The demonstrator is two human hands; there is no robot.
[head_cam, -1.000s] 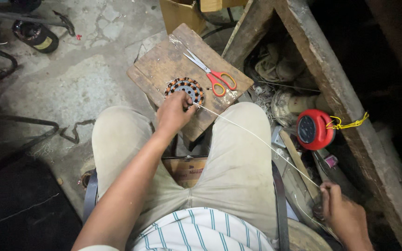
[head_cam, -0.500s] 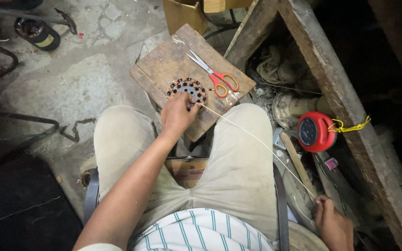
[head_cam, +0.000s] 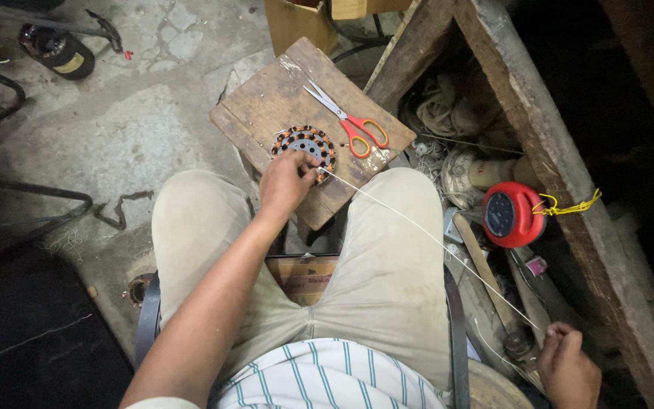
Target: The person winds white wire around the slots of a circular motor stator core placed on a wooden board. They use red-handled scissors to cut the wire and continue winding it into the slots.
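— What has your left hand (head_cam: 285, 182) got?

— Your fingers pinch the rim of a round stator (head_cam: 306, 146), its dark ring packed with copper-orange windings, lying on a worn wooden board (head_cam: 266, 106) before your knees.

— And your right hand (head_cam: 568, 369)?

— Closed on a thin pale string (head_cam: 433, 241), drawn taut from the stator across your right thigh.

— Anything nearby?

— Orange-handled scissors (head_cam: 350, 121) lie on the board just beside the stator; a red round case (head_cam: 510, 214) sits well right.

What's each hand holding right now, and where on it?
Right hand pinches the far end of the white thread. Left hand rests on the ring-shaped wound core, fingers at its near rim.
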